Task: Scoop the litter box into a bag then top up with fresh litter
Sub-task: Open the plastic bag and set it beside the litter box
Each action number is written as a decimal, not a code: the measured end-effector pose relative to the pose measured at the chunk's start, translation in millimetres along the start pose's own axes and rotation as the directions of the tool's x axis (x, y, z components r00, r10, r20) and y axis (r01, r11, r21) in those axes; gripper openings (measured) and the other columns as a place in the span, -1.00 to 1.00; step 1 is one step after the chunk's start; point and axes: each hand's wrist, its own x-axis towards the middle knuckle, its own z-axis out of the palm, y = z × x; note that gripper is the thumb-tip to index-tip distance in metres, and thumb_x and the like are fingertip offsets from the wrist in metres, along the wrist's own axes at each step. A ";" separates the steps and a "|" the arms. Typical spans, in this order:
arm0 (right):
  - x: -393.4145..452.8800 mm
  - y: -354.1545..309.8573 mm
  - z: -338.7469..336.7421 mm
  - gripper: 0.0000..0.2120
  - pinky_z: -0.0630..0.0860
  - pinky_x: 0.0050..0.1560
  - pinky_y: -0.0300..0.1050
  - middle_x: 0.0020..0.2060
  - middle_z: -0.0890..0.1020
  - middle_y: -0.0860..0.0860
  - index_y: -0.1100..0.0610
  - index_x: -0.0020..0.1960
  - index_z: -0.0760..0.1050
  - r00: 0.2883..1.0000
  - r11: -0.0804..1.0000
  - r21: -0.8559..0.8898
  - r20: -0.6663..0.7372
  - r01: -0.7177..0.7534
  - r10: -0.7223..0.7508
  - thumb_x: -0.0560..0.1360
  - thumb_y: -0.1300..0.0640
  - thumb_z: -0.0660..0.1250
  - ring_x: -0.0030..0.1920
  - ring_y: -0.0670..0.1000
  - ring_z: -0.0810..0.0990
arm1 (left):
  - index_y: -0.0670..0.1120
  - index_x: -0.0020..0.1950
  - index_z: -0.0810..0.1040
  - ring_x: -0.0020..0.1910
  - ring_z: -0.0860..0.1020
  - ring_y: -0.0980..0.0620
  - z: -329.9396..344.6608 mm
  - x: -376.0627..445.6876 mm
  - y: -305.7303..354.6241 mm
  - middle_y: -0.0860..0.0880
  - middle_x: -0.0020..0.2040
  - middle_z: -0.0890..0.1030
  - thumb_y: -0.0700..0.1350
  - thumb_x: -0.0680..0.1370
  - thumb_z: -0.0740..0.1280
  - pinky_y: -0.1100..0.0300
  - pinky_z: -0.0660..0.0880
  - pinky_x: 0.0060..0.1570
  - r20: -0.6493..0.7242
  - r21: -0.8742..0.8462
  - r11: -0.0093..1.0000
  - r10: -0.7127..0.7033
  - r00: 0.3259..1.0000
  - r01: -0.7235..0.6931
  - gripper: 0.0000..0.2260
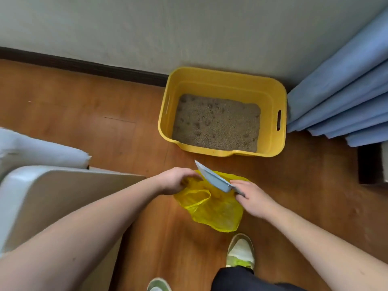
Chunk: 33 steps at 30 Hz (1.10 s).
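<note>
L hand [175, 181] pinches the yellow plastic bag [212, 208] rim. R hand [251, 198] grips the grey litter scoop [213, 177] handle, scoop over bag. Yellow litter box [273, 97] just beyond, w/ litter [216, 122] inside.

Both forearms bare from the lower frame corners to the wrists, no sleeves, watch or rings visible; left hand [175, 181] and right hand [251, 197] ungloved near frame centre. Dark trouser leg [241, 279] at bottom centre, plain black or very dark fabric, slightly creased. Right shoe [240, 252] a pale cream sneaker with greenish trim and bright yellow-green laces or tongue; left shoe [158, 285] at the bottom edge, only its pale, green-rimmed toe showing.
</note>
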 end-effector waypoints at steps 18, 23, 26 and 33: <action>83.0 59.8 54.5 -0.78 0.41 0.23 -0.02 0.03 0.63 0.02 0.10 -0.20 0.47 0.786 0.745 -0.429 -0.117 0.512 -0.607 0.27 -0.02 0.35 0.12 0.09 0.57 | -0.23 0.27 0.55 0.49 0.29 -0.22 20.1 57.1 -87.1 -0.29 0.53 0.22 0.41 0.43 0.13 -0.14 0.36 0.30 -0.094 0.839 0.528 0.384 0.919 -0.135 -0.22; 98.7 36.5 69.2 -0.83 0.24 0.41 0.06 0.23 0.60 0.03 0.07 -0.29 0.51 0.705 0.519 -0.541 0.212 0.662 -0.677 0.27 0.01 0.44 0.35 0.06 0.46 | -0.29 0.28 0.54 0.53 0.20 -0.17 19.7 52.6 -89.1 -0.25 0.57 0.14 0.34 0.33 0.27 -0.09 0.21 0.44 -0.007 0.874 0.452 0.379 0.925 -0.178 -0.20; 108.2 27.4 79.6 -0.82 0.18 0.43 0.08 -0.03 0.70 0.04 0.08 -0.28 0.60 0.715 0.391 -0.650 0.354 0.651 -0.603 0.22 0.00 0.48 0.25 0.08 0.55 | -0.32 0.26 0.53 0.52 0.22 -0.18 18.3 49.9 -83.6 -0.26 0.55 0.19 0.21 0.35 0.34 -0.11 0.22 0.45 0.007 0.913 0.373 0.394 0.919 -0.166 -0.30; 115.3 38.0 63.0 -0.75 0.36 0.34 0.08 -0.22 0.67 0.09 0.11 -0.29 0.55 0.708 0.351 -0.730 0.252 0.586 -0.659 0.16 0.01 0.53 -0.01 0.11 0.66 | -0.10 -0.08 0.55 -0.11 0.55 -0.12 31.5 52.8 -80.0 -0.10 -0.10 0.57 -0.18 0.62 0.20 0.03 0.48 0.08 0.225 0.889 0.096 0.759 0.611 -0.447 -0.84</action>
